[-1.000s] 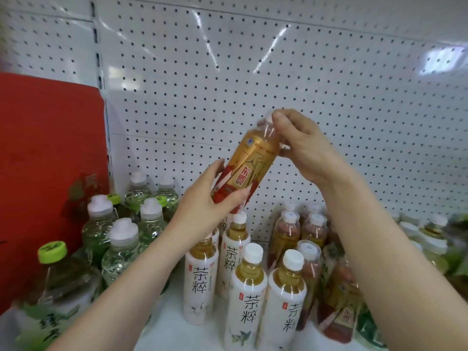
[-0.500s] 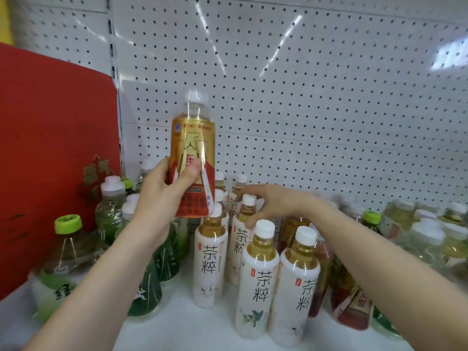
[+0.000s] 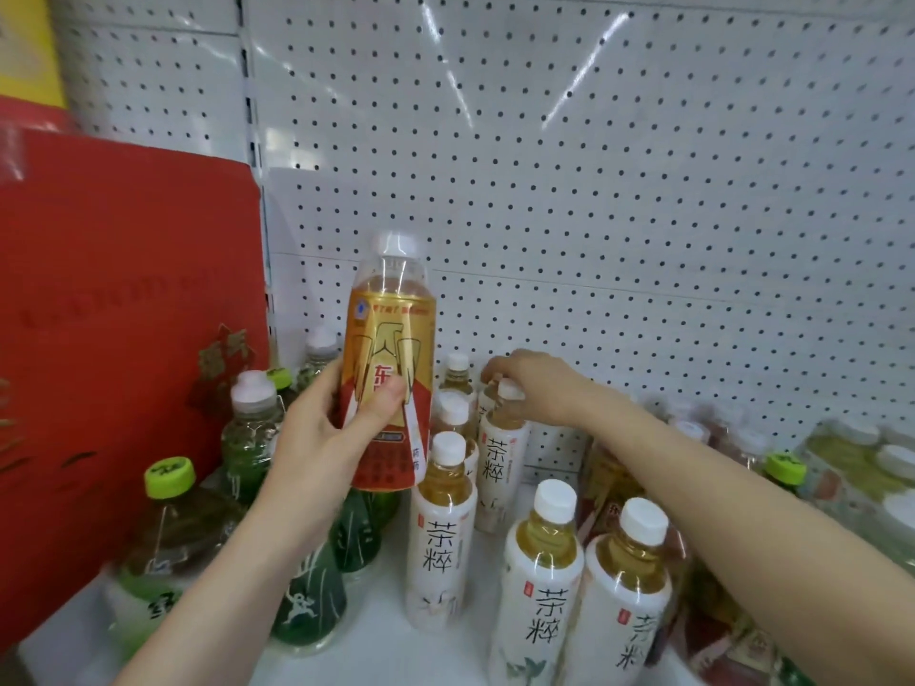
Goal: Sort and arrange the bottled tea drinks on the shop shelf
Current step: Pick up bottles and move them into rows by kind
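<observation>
My left hand (image 3: 329, 433) grips a gold-and-red labelled tea bottle (image 3: 388, 349) and holds it upright above the shelf. My right hand (image 3: 532, 386) reaches toward the back and its fingers close on the white cap of a white-labelled tea bottle (image 3: 500, 467). Several more white-labelled bottles with yellow tea stand in front, among them one (image 3: 440, 532) at centre and two (image 3: 542, 581) (image 3: 629, 601) nearer me. Green-labelled bottles (image 3: 309, 596) stand at the left under my left forearm.
A red carton (image 3: 124, 314) walls off the left side. A white pegboard (image 3: 594, 190) backs the shelf. A green-capped bottle (image 3: 168, 532) stands at the near left. Reddish and pale green bottles (image 3: 841, 467) crowd the right, partly behind my right forearm.
My right hand let go of the gold bottle's top and dropped to the white-labelled bottles at the back. My left hand turned the gold bottle upright and carried it to the left.
</observation>
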Demonstrator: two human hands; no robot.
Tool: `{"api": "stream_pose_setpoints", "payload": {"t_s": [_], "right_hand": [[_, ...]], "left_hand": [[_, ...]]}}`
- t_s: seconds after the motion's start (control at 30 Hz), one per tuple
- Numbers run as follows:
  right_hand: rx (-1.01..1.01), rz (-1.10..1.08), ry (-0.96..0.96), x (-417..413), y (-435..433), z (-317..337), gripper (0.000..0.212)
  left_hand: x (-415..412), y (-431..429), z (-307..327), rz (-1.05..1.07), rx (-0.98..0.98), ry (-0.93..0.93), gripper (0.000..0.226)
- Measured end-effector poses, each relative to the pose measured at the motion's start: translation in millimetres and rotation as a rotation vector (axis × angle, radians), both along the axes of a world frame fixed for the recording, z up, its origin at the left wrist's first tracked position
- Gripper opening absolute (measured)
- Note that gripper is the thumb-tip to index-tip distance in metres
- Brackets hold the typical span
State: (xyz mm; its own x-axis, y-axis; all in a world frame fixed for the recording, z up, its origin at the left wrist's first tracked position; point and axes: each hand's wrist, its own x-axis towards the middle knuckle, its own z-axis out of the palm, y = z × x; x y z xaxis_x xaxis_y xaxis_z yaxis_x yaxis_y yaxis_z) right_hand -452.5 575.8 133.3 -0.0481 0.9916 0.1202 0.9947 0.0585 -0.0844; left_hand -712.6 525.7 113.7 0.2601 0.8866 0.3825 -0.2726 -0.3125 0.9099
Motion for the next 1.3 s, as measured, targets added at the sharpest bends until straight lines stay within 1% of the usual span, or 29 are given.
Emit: {"api": "stream_pose_setpoints", "payload": {"t_s": [0.03,0.07,0.13,0.2,0.33,0.43,0.5,0.67,0.7,0.77,0.83,0.87,0.93,0.97,1.03,1.13,1.2,1.3], "right_hand": [[0.066,0.050,0.020,-8.0,-1.2,2.6,0.044],[0.088,0.099,0.075,-15.7,-3.1,5.5,0.040],[-0.018,0.173,0.148,-30.1,-8.5,6.6,0.040],[-0.114,0.209,0.113,-35.4,-12.4,2.0,0.045],[-0.138,0.168,0.074,-21.6,-20.3,8.0,0.046],[-0.154,0.102,0.127,-3.2,-31.9,12.1,0.049],[-0.159,0.059,0.142,9.1,-37.2,9.9,0.046],[-0.196,0.015,0.111,16.1,-39.5,19.2,0.041],[-0.199,0.028,0.115,11.8,-37.3,23.6,0.043],[-0.139,0.067,0.110,-3.1,-25.6,31.4,0.053],[-0.074,0.108,0.045,-18.9,-5.1,30.7,0.055],[-0.076,0.126,-0.017,-25.3,7.2,26.9,0.056],[-0.159,0.126,-0.117,-33.9,29.7,16.5,0.060],[-0.207,0.117,-0.127,-35.6,39.0,10.9,0.061],[-0.244,0.130,-0.110,-35.5,51.2,3.3,0.056],[-0.240,0.157,-0.122,-31.3,56.8,1.1,0.045],[-0.227,0.160,-0.093,-27.7,51.9,5.2,0.042],[-0.171,0.145,0.057,-19.2,31.8,24.2,0.052]], "left_hand": [[0.0,-0.1,0.1,0.001,-0.004,-0.003,0.049],[0.3,-0.3,-0.3,0.002,-0.007,-0.005,0.048],[1.2,-0.5,-1.7,0.001,-0.008,0.003,0.046],[2.1,-0.4,-2.3,-0.008,-0.001,0.011,0.046],[1.5,-0.8,-6.2,-0.016,-0.007,0.001,0.052],[-0.1,-1.0,-8.4,-0.018,-0.002,0.004,0.053],[-0.1,-0.6,-8.3,-0.022,0.008,0.005,0.053],[2.3,-0.4,-6.7,-0.029,0.005,-0.004,0.050],[2.7,-0.1,-5.9,-0.028,0.003,-0.003,0.049],[2.7,0.9,-5.5,-0.024,-0.005,0.003,0.045],[2.1,1.6,-6.0,-0.021,-0.017,0.015,0.042],[2.0,1.8,-6.1,-0.020,-0.020,0.019,0.041],[1.9,1.8,-7.4,-0.022,-0.037,0.018,0.041],[1.8,1.6,-8.8,-0.023,-0.043,0.017,0.040],[0.8,1.8,-12.2,-0.021,-0.045,0.020,0.039],[-0.2,1.2,-16.3,-0.015,-0.048,0.033,0.041],[-1.2,-0.1,-17.4,-0.022,-0.048,0.028,0.040],[-2.6,-2.6,-18.5,-0.036,-0.060,0.007,0.041]]}}
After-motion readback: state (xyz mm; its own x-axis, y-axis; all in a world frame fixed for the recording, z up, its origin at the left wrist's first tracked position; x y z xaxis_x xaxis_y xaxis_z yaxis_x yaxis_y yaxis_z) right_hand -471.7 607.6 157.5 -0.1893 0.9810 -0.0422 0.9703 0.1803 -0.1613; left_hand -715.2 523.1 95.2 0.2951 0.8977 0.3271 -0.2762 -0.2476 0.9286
